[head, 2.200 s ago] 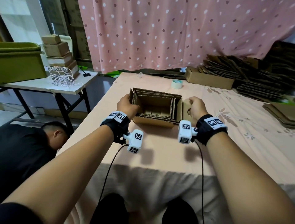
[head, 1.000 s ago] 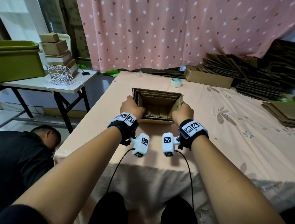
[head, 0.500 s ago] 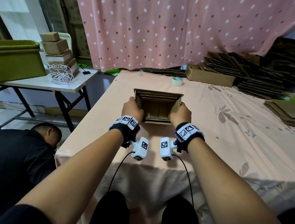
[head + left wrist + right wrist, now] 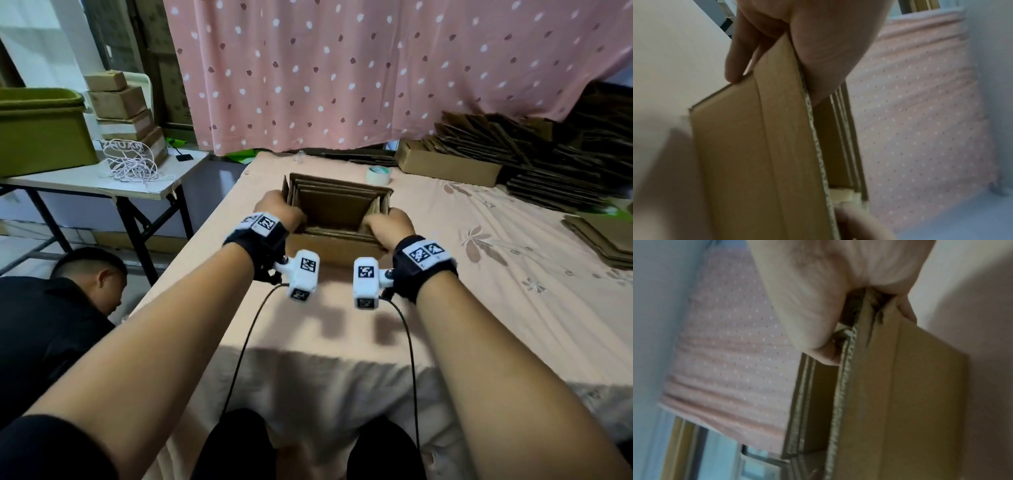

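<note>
Pinching with thumbs inside, the left hand point(image 4: 279, 209) is gripping the nine-o'clock wall of the cardboard box point(image 4: 335, 250) and the right hand point(image 4: 388, 226) its three-o'clock wall, mid-table on the pink cloth point(image 4: 445, 308). Squeezing unevenly, I'd say, is risking the layered walls buckling inward.

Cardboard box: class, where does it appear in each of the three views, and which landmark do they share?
Head: cardboard box at centre, just above the middle.
Left wrist: cardboard box fills centre down to bottom edge.
Right wrist: cardboard box fills lower right.
Shared landmark: pink dotted curtain, behind it in every view.
</note>
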### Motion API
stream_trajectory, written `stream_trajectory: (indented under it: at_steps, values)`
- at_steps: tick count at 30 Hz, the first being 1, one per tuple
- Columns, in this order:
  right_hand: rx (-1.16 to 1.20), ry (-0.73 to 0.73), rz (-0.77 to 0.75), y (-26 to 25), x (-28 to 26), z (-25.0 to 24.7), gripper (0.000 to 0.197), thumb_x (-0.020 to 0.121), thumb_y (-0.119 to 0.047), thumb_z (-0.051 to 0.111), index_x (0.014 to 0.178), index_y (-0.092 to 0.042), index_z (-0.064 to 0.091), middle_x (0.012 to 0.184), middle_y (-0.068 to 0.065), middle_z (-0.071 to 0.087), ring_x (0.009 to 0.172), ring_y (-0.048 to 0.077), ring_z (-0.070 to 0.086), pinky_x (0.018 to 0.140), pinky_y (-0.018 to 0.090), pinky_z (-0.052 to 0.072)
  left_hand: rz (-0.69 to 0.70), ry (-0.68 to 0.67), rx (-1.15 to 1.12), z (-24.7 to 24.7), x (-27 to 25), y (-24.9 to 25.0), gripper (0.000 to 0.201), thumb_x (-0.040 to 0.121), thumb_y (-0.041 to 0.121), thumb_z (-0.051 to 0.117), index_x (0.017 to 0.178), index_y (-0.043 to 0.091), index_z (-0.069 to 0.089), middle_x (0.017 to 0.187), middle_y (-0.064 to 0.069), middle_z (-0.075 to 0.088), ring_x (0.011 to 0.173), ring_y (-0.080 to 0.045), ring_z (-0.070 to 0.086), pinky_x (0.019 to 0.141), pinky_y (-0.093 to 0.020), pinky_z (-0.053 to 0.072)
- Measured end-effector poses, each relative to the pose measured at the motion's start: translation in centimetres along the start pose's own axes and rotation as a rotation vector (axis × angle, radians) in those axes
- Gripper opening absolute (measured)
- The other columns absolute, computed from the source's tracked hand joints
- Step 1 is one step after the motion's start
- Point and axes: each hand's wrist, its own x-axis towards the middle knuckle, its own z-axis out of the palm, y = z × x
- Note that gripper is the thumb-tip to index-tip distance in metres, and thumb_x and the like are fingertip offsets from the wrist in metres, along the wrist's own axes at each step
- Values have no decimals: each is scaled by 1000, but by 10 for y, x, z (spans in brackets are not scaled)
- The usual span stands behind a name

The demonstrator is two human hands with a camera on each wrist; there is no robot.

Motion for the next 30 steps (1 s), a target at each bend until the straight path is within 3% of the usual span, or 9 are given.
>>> stream_trajectory:
  at_steps: [2, 5, 9, 13, 17, 20, 23, 27, 30]
  values:
    - [102, -82, 19, -16, 2, -11, 46, 73, -34, 65, 109, -7, 60, 86, 8, 61, 88, 32, 62, 83, 44, 53, -14, -39, -88, -13, 0, 15, 44, 68, 50, 78, 95, 16, 70, 91, -8, 74, 83, -31, 72, 78, -47, 62]
    - [202, -156, 18, -32, 2, -20, 25, 81, -42, 56, 82, -18, 54, 63, 3, 53, 68, 25, 48, 67, 37, 42, -59, -39, -240, -23, -5, 27, 66, 66, 78, 57, 102, 23, 67, 98, -7, 73, 88, -31, 70, 84, -48, 59]
    - [341, -288, 68, -19, 12, -18, 28, 88, -43, 46, 85, -18, 58, 85, 11, 59, 74, 27, 55, 68, 37, 45, -165, -112, -407, -13, -11, 7, 59, 70, 76, 47, 95, 28, 68, 106, -11, 75, 87, -31, 68, 79, -43, 53]
    - [499, -248, 156, 4, 4, -18, 31, 99, -41, 36, 86, -25, 60, 69, 1, 65, 68, 15, 62, 57, 25, 45, -249, -132, -754, 6, -13, -13, 50, 95, 59, 35, 86, 20, 65, 76, -5, 70, 60, -17, 64, 54, -22, 48]
    - [691, -162, 194, 23, 0, -18, 46, 100, -40, 33, 70, -17, 59, 52, 2, 61, 40, 18, 56, 43, 16, 43, -257, -142, -1003, 14, -10, -17, 60, 97, 61, 34, 80, 18, 71, 67, -5, 71, 59, -20, 64, 62, -23, 51]
    - [719, -182, 186, 36, -10, -1, 42, 95, -42, 38, 80, -18, 69, 73, 9, 72, 58, 24, 66, 60, 27, 58, -251, -159, -1035, 21, -9, -26, 59, 94, 61, 35, 92, 19, 77, 81, -11, 74, 71, -26, 68, 77, -34, 55]
    - [687, -170, 194, 43, -14, 11, 45, 81, -57, 45, 96, -26, 74, 115, 12, 75, 98, 32, 69, 98, 51, 53, -208, -172, -953, 23, -20, -26, 48, 97, 47, 35, 80, 21, 71, 72, -10, 69, 66, -24, 63, 65, -28, 53]
    - [684, -138, 152, 32, 8, 8, 51, 74, -62, 49, 100, -27, 76, 120, 11, 73, 113, 33, 66, 102, 52, 50, -171, -136, -905, 10, -17, -10, 46, 99, 45, 30, 86, 21, 67, 84, -13, 66, 82, -26, 61, 81, -35, 51]
    - [706, -101, 134, 47, 41, 9, 68, 64, -73, 51, 119, -36, 70, 138, 4, 63, 128, 29, 57, 109, 52, 42, -177, -106, -887, 10, -11, -10, 45, 97, 46, 31, 82, 23, 67, 81, -11, 66, 84, -25, 59, 84, -38, 51]
